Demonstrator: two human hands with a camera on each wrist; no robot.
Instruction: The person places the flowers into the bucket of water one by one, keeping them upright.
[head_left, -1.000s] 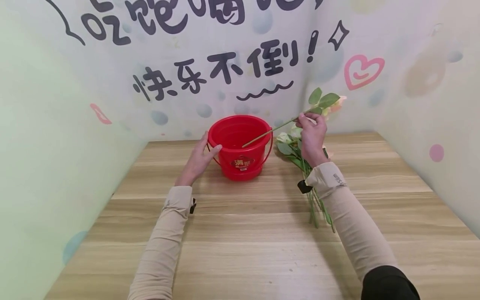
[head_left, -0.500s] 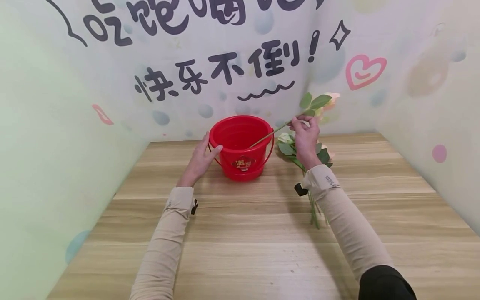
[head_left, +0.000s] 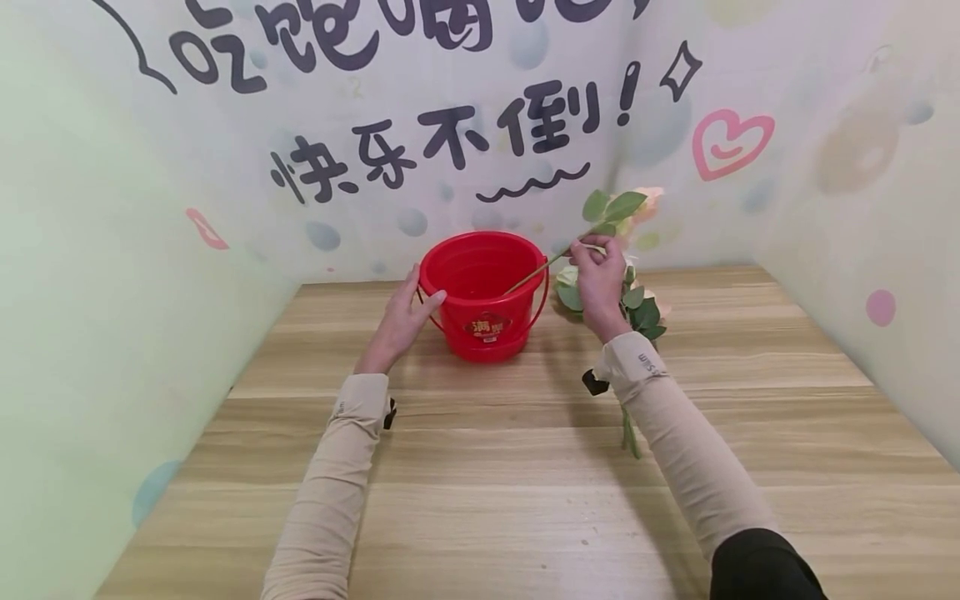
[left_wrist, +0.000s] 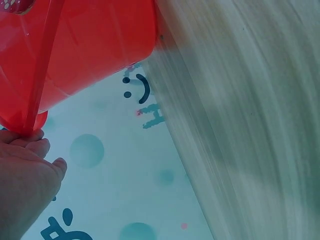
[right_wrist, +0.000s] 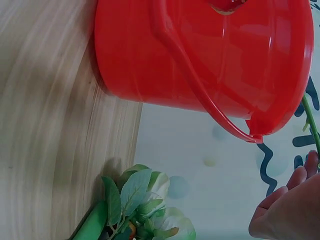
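A red plastic bucket (head_left: 457, 321) stands upright near the table's back edge, its handle hanging down. My left hand (head_left: 396, 327) holds the bucket's left side at the rim, thumb toward the front; in the left wrist view those fingers (left_wrist: 31, 145) are beside the handle's end. My right hand (head_left: 602, 287) pinches a peach-coloured rose (head_left: 624, 207) by its stem, just below the leaves. The stem slants down to the left over the rim, its lower end inside the bucket's mouth. In the right wrist view, the green stem (right_wrist: 311, 120) passes beside the rim.
More cut-stem flowers (head_left: 645, 317) with pale blooms and green leaves lie on the wooden table (head_left: 480, 500), right of the bucket, partly hidden under my right forearm. A printed cloth wall (head_left: 360, 225) rises directly behind the table.
My right hand has moved left toward the bucket with the rose, and the bloom has shifted left with it. The left hand and the bucket have stayed in place.
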